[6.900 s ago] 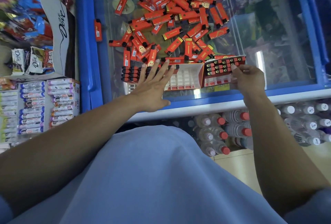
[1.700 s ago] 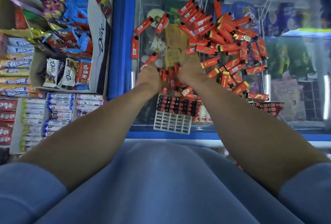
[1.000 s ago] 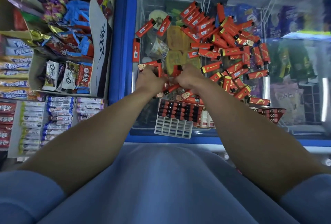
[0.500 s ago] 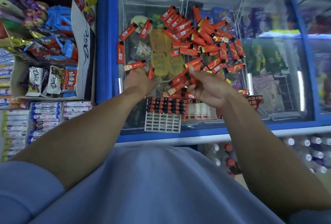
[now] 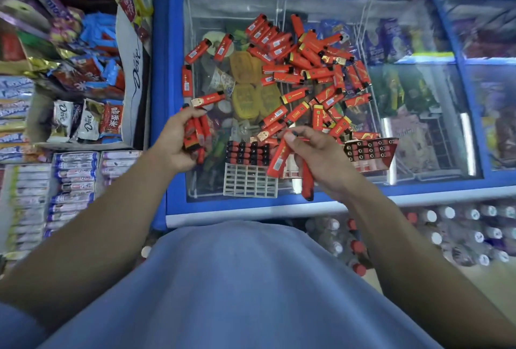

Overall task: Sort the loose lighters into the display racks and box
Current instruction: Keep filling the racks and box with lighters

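Two hands up over the glass lid (image 5: 240,8) of a blue freezer (image 5: 160,69), each with red lighters in it.

Left hand (image 5: 178,143), at about 9 o'clock from the white rack (image 5: 248,181): fingers curled round a small bunch of lighters (image 5: 196,133), all side by side and pointing the same way. Held like a neat bundle, probably so they can go into the slots one after another without more picking.

Right hand (image 5: 318,158), at about 3 o'clock from the rack: thumb and fingers pinching one lighter (image 5: 277,160), tipped on a slant just above the rack. A second lighter (image 5: 307,181) tucked lower in the same hand, hanging down toward 6 o'clock. Looks like the pinched one is being lined up for a slot.

White rack right at the near edge of the lid, close to the body for easy reach. Far rows full of black lighter tops, near rows still bare.

Red box (image 5: 371,153) at 3 o'clock past the right hand, with rows of lighters in it already.

Big loose pile of lighters (image 5: 312,69) at 12 o'clock, spread on the glass, with a few strays toward 10 o'clock. Lots left to sort, so only partway done.
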